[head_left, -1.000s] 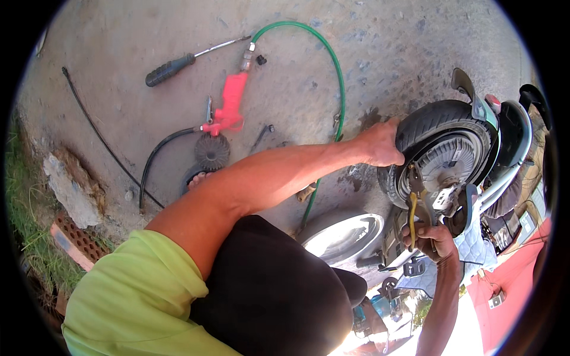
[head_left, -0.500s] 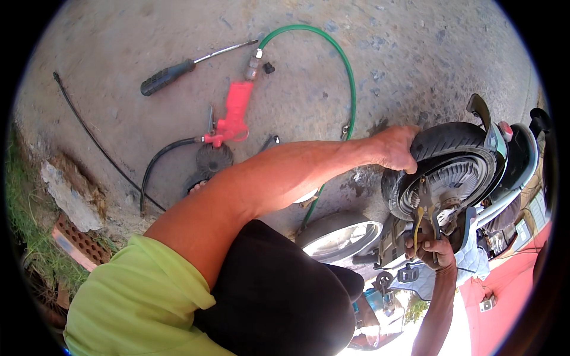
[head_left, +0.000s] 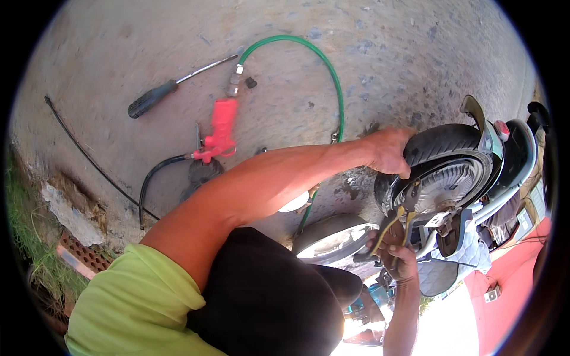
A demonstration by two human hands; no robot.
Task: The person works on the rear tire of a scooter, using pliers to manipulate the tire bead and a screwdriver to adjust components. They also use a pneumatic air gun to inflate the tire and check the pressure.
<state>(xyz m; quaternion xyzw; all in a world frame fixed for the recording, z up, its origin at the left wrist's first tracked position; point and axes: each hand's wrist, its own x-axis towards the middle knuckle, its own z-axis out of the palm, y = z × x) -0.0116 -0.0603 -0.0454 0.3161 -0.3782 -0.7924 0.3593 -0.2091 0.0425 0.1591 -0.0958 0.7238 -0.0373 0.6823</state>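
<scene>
My left hand [head_left: 392, 152] is closed over the tread of a black tyre [head_left: 442, 142], its fingers curling round the edge. The tyre is on the wheel of a two-wheeler [head_left: 522, 157], and the wheel has a finned, dusty hub [head_left: 442, 188]. In my right hand [head_left: 396, 252] is a pair of pliers [head_left: 408, 209] with worn yellow handles. The handles stand apart, and the jaws are in front of the near side of the wheel. Whether the jaws touch the rim or tyre, I cannot tell.
A red air gun [head_left: 222, 127] lies on the concrete, joined to a green hose [head_left: 338, 83] and a short black hose. A screwdriver [head_left: 153, 99] and a thin black cable [head_left: 83, 141] lie further left. Beside my knee is another wheel [head_left: 332, 237]. A holed brick [head_left: 83, 255] borders the grass.
My right hand has moved left with the pliers, away from the hub's middle, and their handles are spread wider. My left hand stays on the tyre. The whole view has shifted slightly.
</scene>
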